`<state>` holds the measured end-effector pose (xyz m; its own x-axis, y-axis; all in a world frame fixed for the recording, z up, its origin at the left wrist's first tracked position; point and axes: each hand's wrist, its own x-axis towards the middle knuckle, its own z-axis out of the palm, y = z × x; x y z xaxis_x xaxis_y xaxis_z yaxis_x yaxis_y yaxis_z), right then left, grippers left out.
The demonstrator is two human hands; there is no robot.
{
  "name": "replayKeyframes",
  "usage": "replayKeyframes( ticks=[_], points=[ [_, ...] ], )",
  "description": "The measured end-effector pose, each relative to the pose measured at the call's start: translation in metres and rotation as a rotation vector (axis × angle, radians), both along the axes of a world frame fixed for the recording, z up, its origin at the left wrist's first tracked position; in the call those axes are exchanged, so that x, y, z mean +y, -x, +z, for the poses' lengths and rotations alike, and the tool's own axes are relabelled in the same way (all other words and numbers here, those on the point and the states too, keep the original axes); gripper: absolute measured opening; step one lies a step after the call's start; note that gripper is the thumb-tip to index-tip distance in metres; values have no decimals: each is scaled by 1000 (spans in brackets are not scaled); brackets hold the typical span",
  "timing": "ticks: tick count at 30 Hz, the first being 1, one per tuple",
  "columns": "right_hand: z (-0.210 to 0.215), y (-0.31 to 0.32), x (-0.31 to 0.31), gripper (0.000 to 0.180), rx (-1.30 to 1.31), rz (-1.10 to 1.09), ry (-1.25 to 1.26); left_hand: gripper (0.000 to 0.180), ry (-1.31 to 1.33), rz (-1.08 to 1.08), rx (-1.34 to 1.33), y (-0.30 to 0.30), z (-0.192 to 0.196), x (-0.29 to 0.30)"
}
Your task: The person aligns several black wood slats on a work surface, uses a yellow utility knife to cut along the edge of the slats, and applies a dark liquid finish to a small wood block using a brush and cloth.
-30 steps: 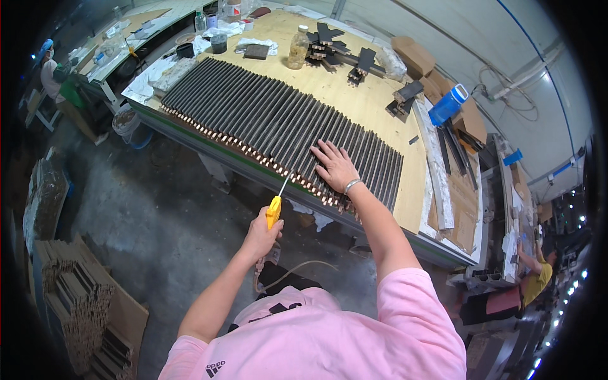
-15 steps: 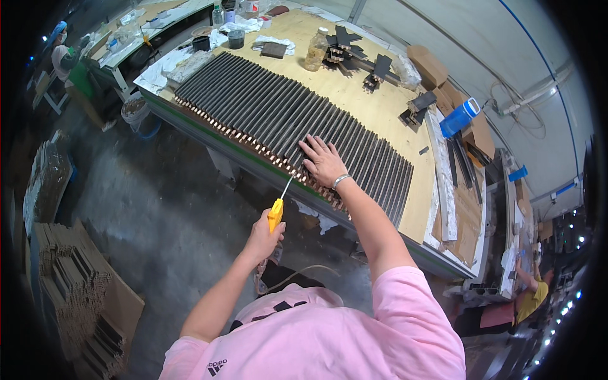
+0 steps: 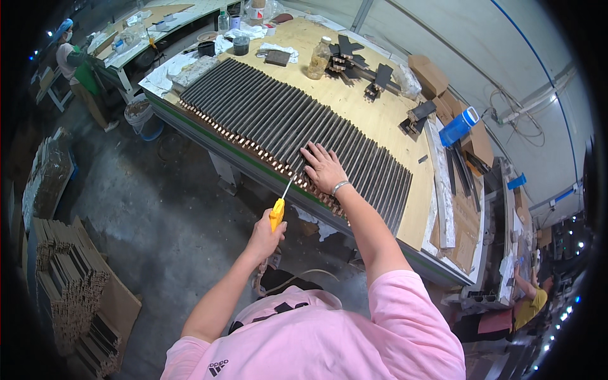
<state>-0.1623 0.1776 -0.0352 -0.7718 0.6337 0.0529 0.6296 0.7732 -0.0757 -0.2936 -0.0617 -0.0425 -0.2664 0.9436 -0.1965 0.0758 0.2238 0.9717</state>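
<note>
My left hand (image 3: 265, 238) is closed around a yellow-handled tool (image 3: 277, 214) with a thin, straight metal tip. That tip points at the pale ends of a row of dark strips (image 3: 253, 107), close to the table's near edge; whether it touches them I cannot tell. The strips lie side by side across the table in a long, slanting row. On top of them, right of the tip, my right hand (image 3: 325, 168) rests flat with its fingers apart, holding nothing. A thin hose (image 3: 304, 272) curls below the left hand.
The wooden table (image 3: 373, 107) carries a bottle (image 3: 318, 58), stacked dark pieces (image 3: 345, 60) and a blue bottle (image 3: 459, 126). Stacked brown strips (image 3: 69, 285) stand on the floor at left. A bucket (image 3: 142, 117) sits beside the table. Other people work at far left and far right.
The whole view has shifted slightly. My left hand still holds the tool at the strip ends, and my right hand stays flat on the strips.
</note>
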Motion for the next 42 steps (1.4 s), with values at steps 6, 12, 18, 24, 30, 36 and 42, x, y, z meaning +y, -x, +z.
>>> replayKeyframes(
  ticks=[6,12,18,24,30,36,42],
  points=[
    [1,0,-1,54,3,-3,-2,29,10,30,-57,6,0,4],
    [2,2,-1,53,-20,-17,-6,31,-81,65,-57,24,1,-2],
    [8,7,0,57,75,-37,68,31,-19,33,-44,66,11,-6],
    [10,82,32,60,165,60,-38,33,48,16,56,113,26,15],
    [-1,137,58,58,108,92,-7,31,125,-47,117,142,42,39],
    [-1,138,59,58,73,95,53,30,191,-125,189,155,40,60],
    [2,139,59,55,66,88,38,30,194,-212,243,156,41,76]
  ],
)
